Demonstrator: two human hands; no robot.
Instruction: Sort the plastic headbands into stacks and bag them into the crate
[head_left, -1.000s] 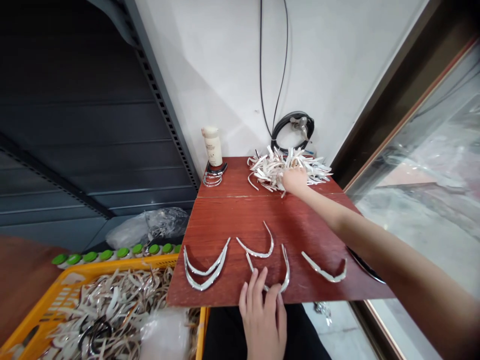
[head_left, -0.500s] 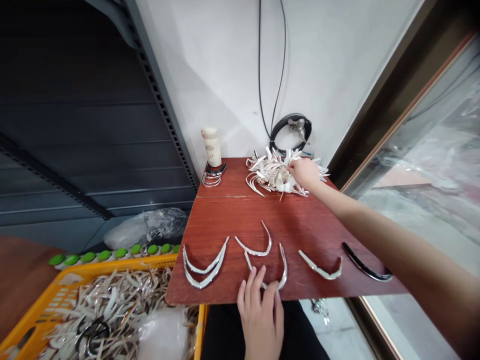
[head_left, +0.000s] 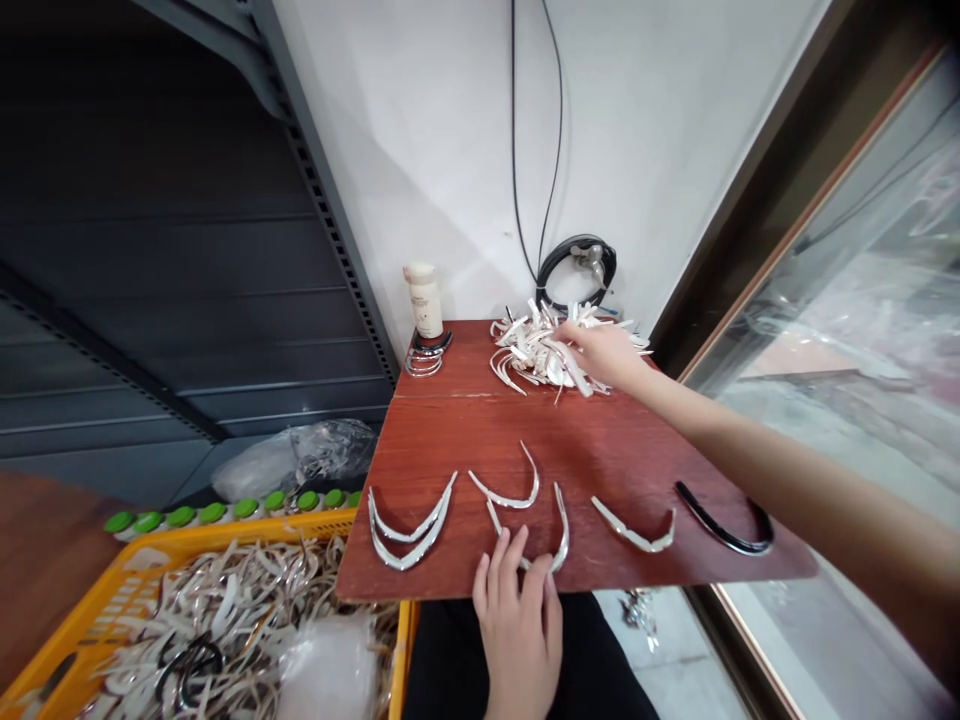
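My right hand is at the pile of pale and silver curved strips at the back of the table, its fingertips pinching one curved strip. At the front edge, my left hand lies with fingers stretched out over the bottom of a U-shaped silver strip, partly hiding it. Just beyond lies another silver curved strip. Two nested silver strips lie to the left. A shorter silver strip and a black curved strip lie to the right.
A cream bottle stands on the red-brown table near stacked curved pieces. A coiled black cable rests by the wall. At lower left, a yellow crate holds many strips, beside green-lidded jars.
My right hand has shifted slightly left in the pile, and a curved strip now shows in its fingers. My left hand stays at the front edge.
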